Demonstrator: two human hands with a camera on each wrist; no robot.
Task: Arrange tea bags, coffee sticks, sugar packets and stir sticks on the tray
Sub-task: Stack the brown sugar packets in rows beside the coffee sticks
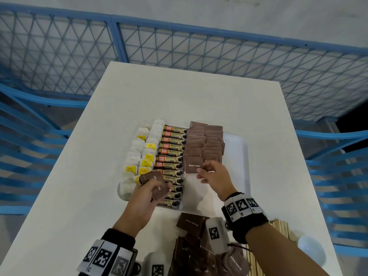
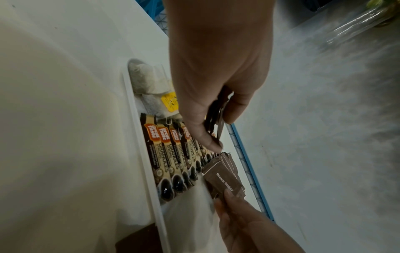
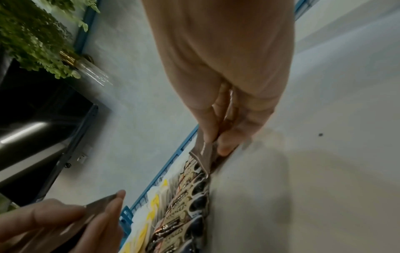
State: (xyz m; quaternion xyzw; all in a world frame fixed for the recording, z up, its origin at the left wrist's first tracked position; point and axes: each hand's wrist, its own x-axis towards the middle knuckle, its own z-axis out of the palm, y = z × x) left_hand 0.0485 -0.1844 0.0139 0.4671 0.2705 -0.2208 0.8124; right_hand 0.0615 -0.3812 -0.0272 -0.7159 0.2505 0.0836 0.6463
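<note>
— What have my hands got?

— My right hand (image 1: 214, 177) pinches one brown sugar packet (image 1: 193, 165) by its near edge, thumb and fingers (image 1: 201, 172) curled on it, at the near end of the sugar rows on the white tray (image 1: 239, 148). My left hand (image 1: 147, 194) grips a small stack of sugar packets (image 1: 156, 184), fingers wrapped round them, above the near coffee sticks.

— And how is the tray laid out?

— Tea bags (image 1: 142, 154) fill the left side, coffee sticks (image 1: 172, 154) run down the middle, and the placed sugar packets (image 1: 205, 142) lie overlapping to their right. Near me on the white surface (image 1: 179, 92) lies a loose sugar pile (image 1: 195, 246), with the wooden stir sticks (image 1: 282, 229) just right of my right wrist.
</note>
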